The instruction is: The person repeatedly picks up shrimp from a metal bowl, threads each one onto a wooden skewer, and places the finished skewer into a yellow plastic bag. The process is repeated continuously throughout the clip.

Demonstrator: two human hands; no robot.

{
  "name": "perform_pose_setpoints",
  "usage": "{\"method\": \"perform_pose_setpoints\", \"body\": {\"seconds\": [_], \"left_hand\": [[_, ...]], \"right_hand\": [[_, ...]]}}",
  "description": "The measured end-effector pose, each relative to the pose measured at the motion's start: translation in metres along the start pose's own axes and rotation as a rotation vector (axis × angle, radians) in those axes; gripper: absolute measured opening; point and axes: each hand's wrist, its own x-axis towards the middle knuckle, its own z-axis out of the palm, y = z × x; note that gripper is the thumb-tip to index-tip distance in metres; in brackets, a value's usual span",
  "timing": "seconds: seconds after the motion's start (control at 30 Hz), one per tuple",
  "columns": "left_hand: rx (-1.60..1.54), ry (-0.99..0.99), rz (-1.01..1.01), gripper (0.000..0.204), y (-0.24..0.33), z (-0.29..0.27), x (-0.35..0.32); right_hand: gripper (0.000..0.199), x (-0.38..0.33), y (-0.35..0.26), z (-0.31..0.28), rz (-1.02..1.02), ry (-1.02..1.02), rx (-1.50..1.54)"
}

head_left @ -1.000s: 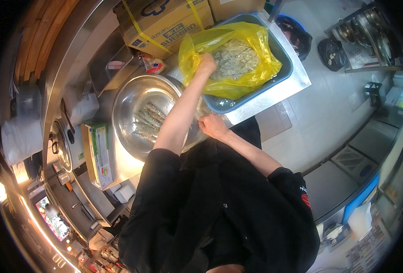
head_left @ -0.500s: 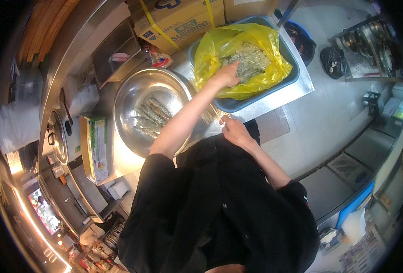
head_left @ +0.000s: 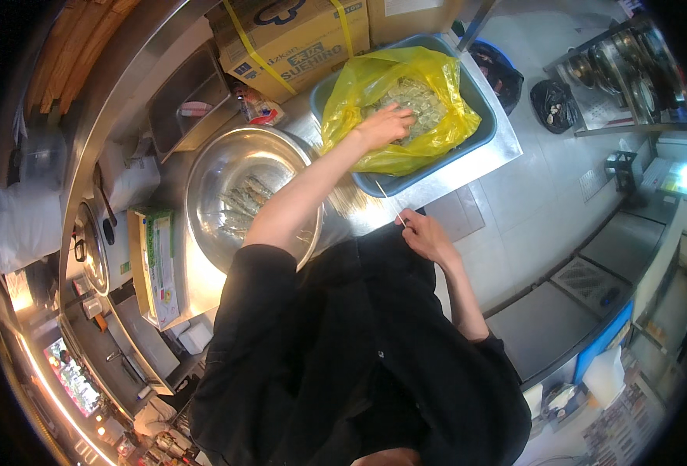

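My left hand (head_left: 387, 126) reaches across the steel bowl into a yellow plastic bag (head_left: 351, 105), fingers apart over a heap of grey raw shrimp (head_left: 421, 99). The bag lines a blue-grey tub (head_left: 485, 97). By the table's front edge, my right hand (head_left: 430, 238) is closed on a thin wooden skewer (head_left: 391, 203) whose free end points up toward the tub. More skewers (head_left: 353, 208) lie on the table between tub and bowl. In the steel bowl (head_left: 227, 159) are several long, straight shrimp (head_left: 244, 203), partly hidden by my left forearm.
Cardboard boxes (head_left: 297, 50) stand behind the tub. A long narrow carton (head_left: 155, 264) is left of the bowl, near a round lid (head_left: 95, 247). On the floor at the right are a black bag (head_left: 553, 107) and a rack with metal bowls (head_left: 619, 78).
My right hand has moved right and slightly down from the skewer bundle, and a single skewer now sticks out of it. My left hand's fingers have spread over the shrimp. The view has shifted slightly.
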Motion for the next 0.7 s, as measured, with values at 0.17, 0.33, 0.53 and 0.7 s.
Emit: {"method": "perform_pose_setpoints", "body": {"seconds": [0.17,0.33,0.53,0.7], "left_hand": [[-0.248,-0.06,-0.5,0.026,-0.005,-0.02,-0.01],[-0.239,-0.144,-0.739,0.03,0.015,0.003,-0.008],[-0.003,0.015,-0.628,0.033,0.016,0.028,-0.004],[-0.15,-0.035,-0.745,0.035,0.023,0.03,0.011]], "right_hand": [[0.034,-0.01,-0.007,-0.014,0.171,-0.061,0.295],[0.034,0.011,-0.032,-0.037,0.152,-0.123,0.183],[0.023,0.017,-0.013,-0.042,0.052,0.069,0.249],[0.017,0.024,-0.011,-0.044,0.227,0.36,0.485]]}}
